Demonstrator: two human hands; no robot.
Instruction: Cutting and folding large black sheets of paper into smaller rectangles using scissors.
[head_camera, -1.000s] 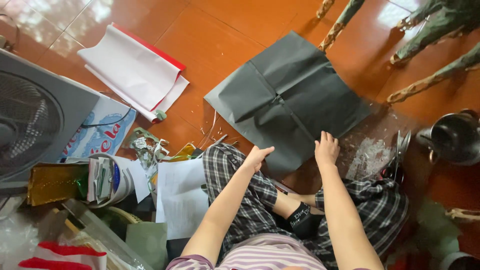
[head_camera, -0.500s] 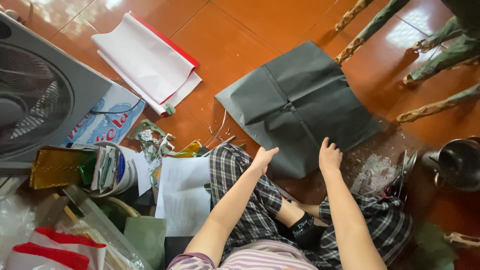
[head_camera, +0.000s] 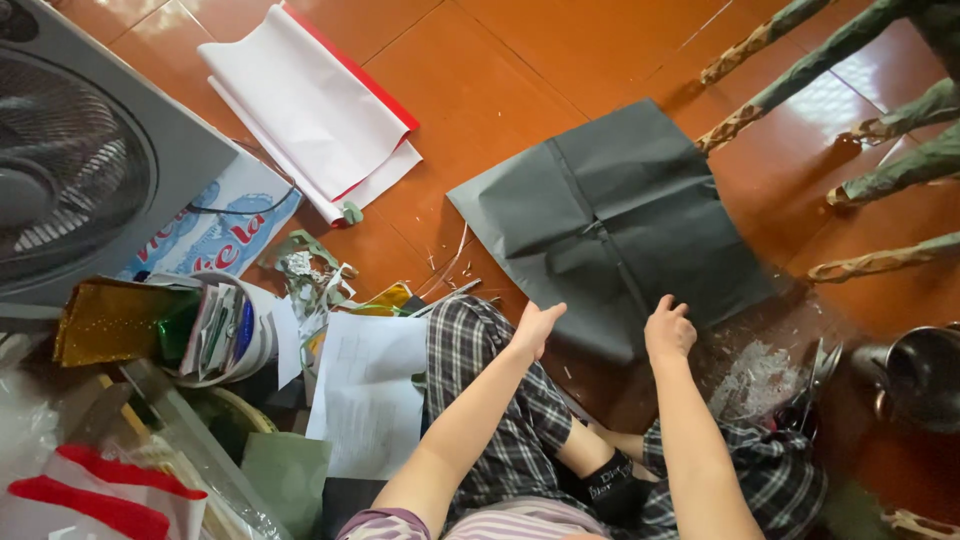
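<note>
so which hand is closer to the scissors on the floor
Right. The right hand rests on the dark paper sheet near edge, left of the scissors; the left hand is farther, by the knee.

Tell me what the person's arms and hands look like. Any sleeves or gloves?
No gloves. Both the left hand and the right hand are bare, and so are the forearms. I can see no rings, watch or bracelets. Near the bottom edge, a striped pink-and-white top shows, with short sleeves.
</note>
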